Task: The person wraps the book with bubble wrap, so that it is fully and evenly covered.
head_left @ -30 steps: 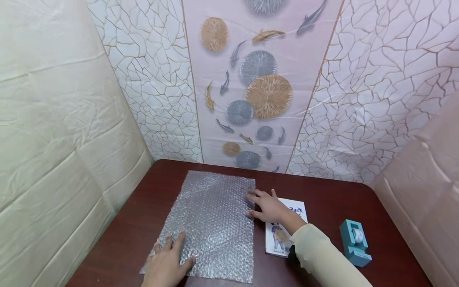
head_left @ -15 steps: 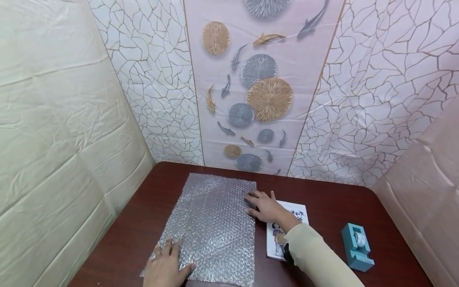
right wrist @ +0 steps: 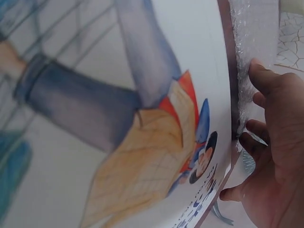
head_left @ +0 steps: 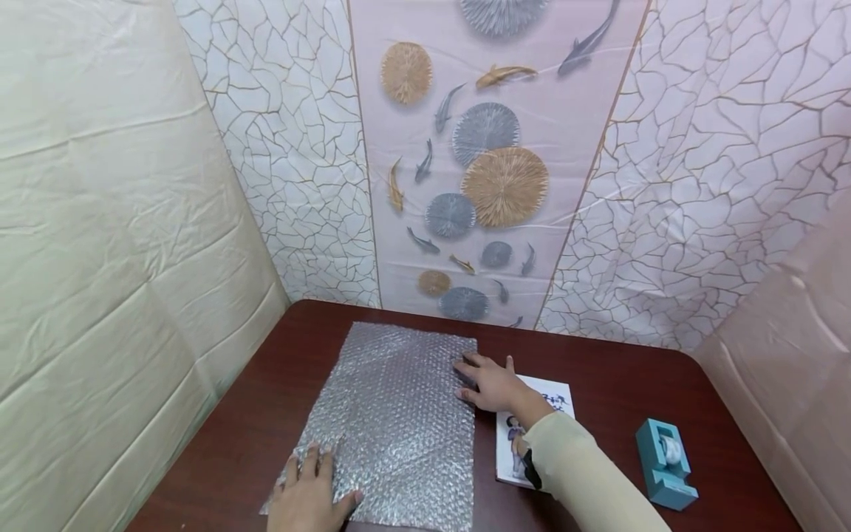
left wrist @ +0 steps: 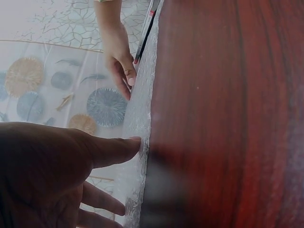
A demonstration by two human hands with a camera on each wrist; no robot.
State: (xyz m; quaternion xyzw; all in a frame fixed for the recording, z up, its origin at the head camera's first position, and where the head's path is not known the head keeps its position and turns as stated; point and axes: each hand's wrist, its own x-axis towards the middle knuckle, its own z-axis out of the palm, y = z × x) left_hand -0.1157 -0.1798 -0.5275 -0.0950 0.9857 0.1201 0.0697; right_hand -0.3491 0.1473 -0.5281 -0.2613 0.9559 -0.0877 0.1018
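Note:
A clear sheet of bubble wrap (head_left: 399,421) lies flat on the dark red table. My left hand (head_left: 306,493) rests on its near left corner, fingers extended and thumb out to the side. On the right edge of the sheet, the fingertips of my right hand (head_left: 492,384) press down with the fingers spread. Beneath the right wrist lies a white book (head_left: 508,467) with a painted figure and dark blue lettering on its cover, partly hidden by the forearm. Close up, the right wrist view shows that cover (right wrist: 152,128) beside the bubble wrap (right wrist: 242,28).
A teal tape dispenser (head_left: 665,465) with a roll of clear tape stands at the right of the table (head_left: 226,436). Patterned cloth (head_left: 425,177) hangs behind the far edge, and pale padded fabric walls (head_left: 120,281) rise on both sides.
The left index finger has drawn back closer to the other fingers. The right hand stays at the sheet's edge. The head view has shifted slightly, with the table things lower in it.

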